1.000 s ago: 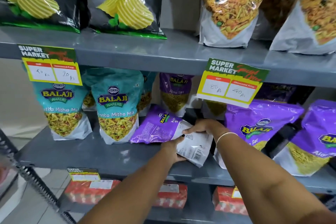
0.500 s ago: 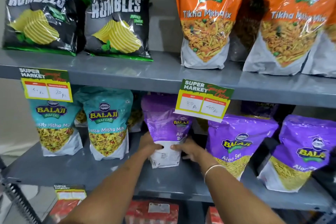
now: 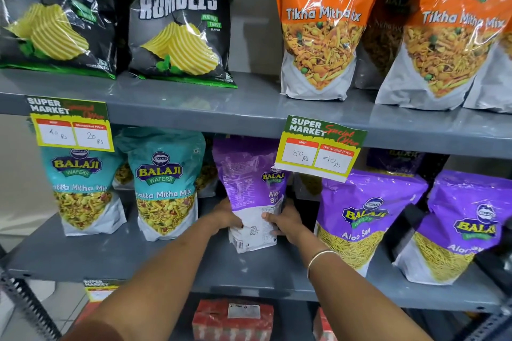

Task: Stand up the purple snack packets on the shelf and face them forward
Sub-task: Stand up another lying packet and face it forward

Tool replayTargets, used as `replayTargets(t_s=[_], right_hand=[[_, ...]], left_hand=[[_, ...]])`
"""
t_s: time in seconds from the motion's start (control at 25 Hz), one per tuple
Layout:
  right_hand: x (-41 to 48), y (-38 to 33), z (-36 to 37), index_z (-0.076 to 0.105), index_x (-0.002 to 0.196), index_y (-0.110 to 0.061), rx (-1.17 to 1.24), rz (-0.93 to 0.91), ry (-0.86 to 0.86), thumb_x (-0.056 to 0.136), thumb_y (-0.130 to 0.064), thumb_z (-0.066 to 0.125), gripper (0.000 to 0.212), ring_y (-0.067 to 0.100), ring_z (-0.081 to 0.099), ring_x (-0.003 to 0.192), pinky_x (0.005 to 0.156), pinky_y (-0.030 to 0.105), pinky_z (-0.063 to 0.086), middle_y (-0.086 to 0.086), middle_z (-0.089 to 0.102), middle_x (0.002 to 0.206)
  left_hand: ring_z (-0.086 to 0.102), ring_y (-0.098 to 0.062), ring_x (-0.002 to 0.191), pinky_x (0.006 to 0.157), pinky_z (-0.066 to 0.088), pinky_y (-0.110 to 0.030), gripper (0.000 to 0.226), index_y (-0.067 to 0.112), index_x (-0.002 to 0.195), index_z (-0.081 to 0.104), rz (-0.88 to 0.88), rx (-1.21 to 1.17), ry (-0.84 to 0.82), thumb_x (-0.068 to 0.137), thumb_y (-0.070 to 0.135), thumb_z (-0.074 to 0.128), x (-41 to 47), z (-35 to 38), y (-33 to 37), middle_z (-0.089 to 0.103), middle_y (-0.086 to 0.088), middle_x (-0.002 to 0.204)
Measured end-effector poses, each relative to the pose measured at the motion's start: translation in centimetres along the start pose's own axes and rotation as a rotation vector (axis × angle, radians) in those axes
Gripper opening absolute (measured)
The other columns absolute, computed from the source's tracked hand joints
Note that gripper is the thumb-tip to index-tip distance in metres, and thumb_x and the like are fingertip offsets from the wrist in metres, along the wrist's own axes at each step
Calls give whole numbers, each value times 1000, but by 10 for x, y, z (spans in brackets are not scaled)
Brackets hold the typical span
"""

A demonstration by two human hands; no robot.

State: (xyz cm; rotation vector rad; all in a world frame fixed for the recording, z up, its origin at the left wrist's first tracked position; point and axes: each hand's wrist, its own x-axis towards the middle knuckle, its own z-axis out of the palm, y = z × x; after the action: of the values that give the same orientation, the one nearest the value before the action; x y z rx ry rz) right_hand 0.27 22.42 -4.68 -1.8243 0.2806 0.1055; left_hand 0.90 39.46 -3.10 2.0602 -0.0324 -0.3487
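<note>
Purple foil fills the space between my hands: my left hand (image 3: 228, 220) clamps the left edge of the packet (image 3: 250, 196) low down, fingers wrapped onto its white base, and my right hand (image 3: 285, 223) grips the right edge at about the same height, thumb across the front. Both are closed on it, neither spread.

I have the packet upright on the middle shelf (image 3: 171, 260), its base down about midway between the front edge and the back. It is turned, though: the printed back panel with its fine text and barcode faces me, and only a sliver of the logo side shows along its right. So I judge the standing-up step done for this one and the facing step in hand.

Next I would need to twist it about its upright axis until the logo looks out over the front edge, keeping the base planted so it does not topple.

Just left stands a teal pack (image 3: 163, 185); to the right, two purple packs (image 3: 363, 219) already stand and face forward, though they lean a little. A price tag (image 3: 320, 148) hangs from the shelf above and covers the packet's upper right corner.
</note>
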Motion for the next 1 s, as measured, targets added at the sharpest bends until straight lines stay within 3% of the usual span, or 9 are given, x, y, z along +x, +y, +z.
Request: replayTargets(t_s=[0.12,0.2,0.36,0.44,0.56,0.68,0.84,0.92,1.0], right_hand=[[14,3,1,37,124,-6,-34,-25,-11,68,3,71,67,27,56,90,67,36,53,12,54,100],[17,8,0,43,117,-9,-75,-34,-139,60,8,67,64,28,55,101,75,35,51,15,55,114],[9,12,3,24,141,-27,-234,-36,-354,40,-25,89,120,22,41,132,99,38,49,0,40,145],[1,10,9,25,132,-19,-250,-94,-274,45,-33,90,109,17,45,125,100,33,46,-2,43,136],[1,15,18,30,110,-9,1,-137,-136,63,-1,81,69,17,54,103,79,22,48,8,52,119],[10,14,6,56,98,-9,123,-145,-162,67,15,70,42,24,60,93,74,21,53,13,62,105],[23,7,-15,51,109,-11,192,-100,-50,73,21,58,49,28,57,103,88,40,50,12,60,106],[24,2,-15,48,104,-16,184,-69,-122,74,23,53,50,22,59,94,80,33,50,7,60,99],[27,0,-13,45,119,-10,166,-77,-257,70,23,59,61,28,60,102,93,40,50,12,63,109]], left_hand=[[61,-17,91,82,54,-31,56,12,120,47,-137,-119,-199,74,-18,59,-1,-13,1,64,-2,90],[60,-12,82,74,51,-23,42,19,111,45,-190,-214,-262,82,-10,57,0,-15,0,64,2,79],[51,-20,103,87,46,-33,35,12,95,49,-96,-187,27,72,4,74,18,-15,-5,58,-5,92],[54,-23,112,97,45,-38,68,4,116,44,-40,-183,46,60,10,83,25,-11,-5,60,-10,113],[46,-24,128,107,41,-36,103,6,140,21,23,-209,-23,58,3,83,30,-2,1,48,-9,137],[44,-23,131,112,37,-39,126,12,143,21,31,-132,-33,37,25,88,36,-11,0,45,-7,143],[43,-26,131,108,35,-33,98,8,143,26,-5,-72,-24,62,4,81,26,-25,4,45,-12,144],[43,-27,131,103,36,-31,88,7,142,26,-22,-56,-11,69,1,76,25,-23,7,45,-12,144],[43,-28,131,103,38,-34,87,8,142,25,-33,-63,-11,71,3,75,25,-21,7,45,-11,144]])
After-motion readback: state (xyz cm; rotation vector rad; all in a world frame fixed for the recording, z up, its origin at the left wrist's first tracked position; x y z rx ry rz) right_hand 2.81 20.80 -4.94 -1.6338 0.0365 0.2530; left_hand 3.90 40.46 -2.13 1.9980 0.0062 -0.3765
